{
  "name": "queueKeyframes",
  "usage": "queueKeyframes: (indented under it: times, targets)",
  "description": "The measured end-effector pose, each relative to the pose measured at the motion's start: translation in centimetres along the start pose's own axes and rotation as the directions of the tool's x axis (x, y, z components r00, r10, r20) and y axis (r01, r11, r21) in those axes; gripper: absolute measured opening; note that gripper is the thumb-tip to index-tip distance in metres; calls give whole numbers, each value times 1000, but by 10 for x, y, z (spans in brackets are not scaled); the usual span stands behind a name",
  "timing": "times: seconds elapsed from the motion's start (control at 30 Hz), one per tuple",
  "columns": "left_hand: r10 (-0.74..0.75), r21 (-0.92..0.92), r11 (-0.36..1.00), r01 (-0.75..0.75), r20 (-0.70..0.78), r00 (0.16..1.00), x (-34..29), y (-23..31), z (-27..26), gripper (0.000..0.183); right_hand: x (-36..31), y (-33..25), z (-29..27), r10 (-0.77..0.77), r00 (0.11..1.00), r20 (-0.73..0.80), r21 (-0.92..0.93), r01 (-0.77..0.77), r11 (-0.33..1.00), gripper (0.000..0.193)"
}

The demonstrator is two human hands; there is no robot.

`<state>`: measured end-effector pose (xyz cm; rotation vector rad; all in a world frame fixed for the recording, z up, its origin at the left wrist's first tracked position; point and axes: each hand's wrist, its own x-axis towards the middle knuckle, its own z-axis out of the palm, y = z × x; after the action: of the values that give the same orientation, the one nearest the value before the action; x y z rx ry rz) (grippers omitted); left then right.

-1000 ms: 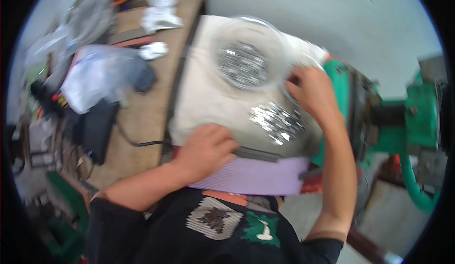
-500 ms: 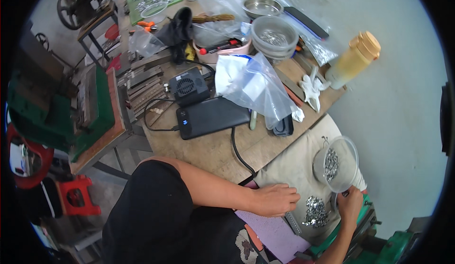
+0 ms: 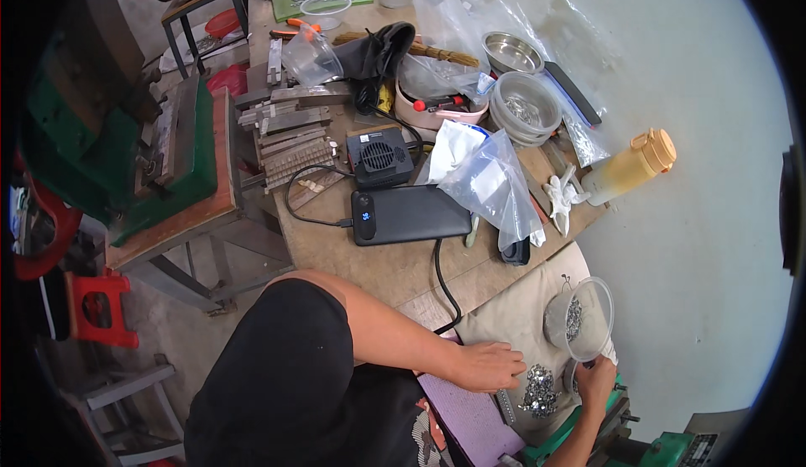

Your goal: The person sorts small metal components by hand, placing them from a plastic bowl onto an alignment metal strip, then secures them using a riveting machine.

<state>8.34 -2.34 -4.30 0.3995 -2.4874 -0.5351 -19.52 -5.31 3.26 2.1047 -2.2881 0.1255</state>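
A heap of small shiny metal pieces (image 3: 540, 393) lies on a beige cloth (image 3: 497, 316). My left hand (image 3: 489, 367) rests on the cloth just left of the heap, its fingers curled together; what they hold, if anything, is hidden. Beside its fingertips is a narrow metal strip (image 3: 505, 406). On the right, my right hand (image 3: 597, 386) has its fingers closed near a dark spot under a tub's rim, and I cannot make out what is in them. That clear plastic tub (image 3: 598, 312) leans tilted with similar pieces inside. A second clear container (image 3: 572, 376) is partly hidden by this hand.
A black power bank (image 3: 411, 214) with cables and a small black fan unit (image 3: 380, 157) sit on the wooden table (image 3: 327, 249). Farther back are plastic bags (image 3: 497, 183), stacked tubs (image 3: 525, 108) and a yellow bottle (image 3: 631, 167). Green machinery (image 3: 180, 152) stands at left.
The whole view has shifted, so the table things sit farther right and the cloth farther left. Both hands keep nearly the same places beside the heap and the tub.
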Motion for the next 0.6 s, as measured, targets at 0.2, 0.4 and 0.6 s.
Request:
queueKeyframes:
  times: [0.2, 0.4, 0.6]
  targets:
    - [42, -40, 998, -42, -5, 999, 1, -8, 3, 18, -2, 10, 3, 16, 998, 67, 63, -20, 998, 25]
    - [57, -55, 997, -55, 27, 998, 3, -12, 7, 22, -12, 7, 5, -30, 999, -35, 74, 32, 997, 21]
    - [75, -59, 996, -73, 25, 997, 3, -14, 6, 23, -22, 11, 6, 28, 996, -84, 198, -11, 980, 18]
